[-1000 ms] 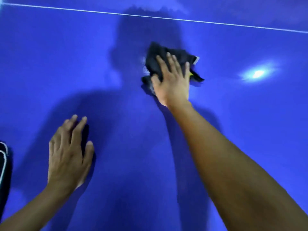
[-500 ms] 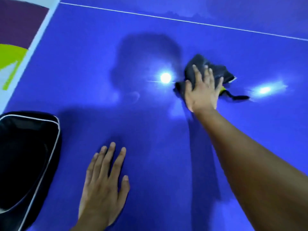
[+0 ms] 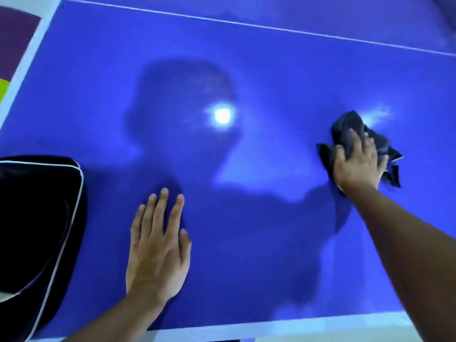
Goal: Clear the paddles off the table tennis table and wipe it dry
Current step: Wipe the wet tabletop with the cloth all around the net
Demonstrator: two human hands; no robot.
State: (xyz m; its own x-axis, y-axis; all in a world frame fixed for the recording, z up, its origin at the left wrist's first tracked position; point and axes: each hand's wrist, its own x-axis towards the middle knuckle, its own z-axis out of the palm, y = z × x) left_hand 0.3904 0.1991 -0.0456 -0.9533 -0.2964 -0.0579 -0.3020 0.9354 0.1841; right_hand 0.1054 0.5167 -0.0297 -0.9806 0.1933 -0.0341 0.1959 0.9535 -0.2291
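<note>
The blue table tennis table fills the view, with a white centre line across the top and a white edge along the bottom. My right hand presses down on a crumpled dark cloth at the right of the table, fingers spread over it. My left hand lies flat on the table near the front edge, palm down, holding nothing. No paddle is visible.
A black bag with white piping rests on the table's left front corner, close to my left hand. The table's left edge shows floor beyond it. Bright lamp reflections sit mid-table and beside the cloth.
My right hand has slid the cloth to the right and a little nearer. The view has shifted, so the black bag and the front edge now show more.
</note>
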